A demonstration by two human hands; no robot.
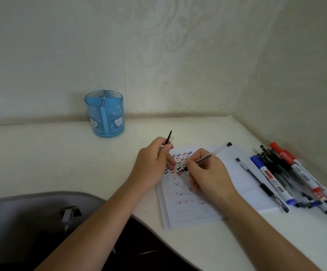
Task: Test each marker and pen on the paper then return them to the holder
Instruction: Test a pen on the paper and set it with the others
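Forearms reach across the tabletop (61, 153) to the paper (195, 210). The right hand (207, 173) pinches a pen (203, 158), its tip on the ticks. The left hand (150, 163) pinches the cap (168, 137) (other fingers steadying the sheet). Fresh ink could smear under the writing palm. The holder (105, 114) stands well apart, so the loose cap could get mislaid.

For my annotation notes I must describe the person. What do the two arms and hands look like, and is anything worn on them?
Both are bare. The left hand and the right hand wear no gloves, and no ring shows. The left forearm and the right forearm show no sleeve, watch or bracelet up to the picture's edge.
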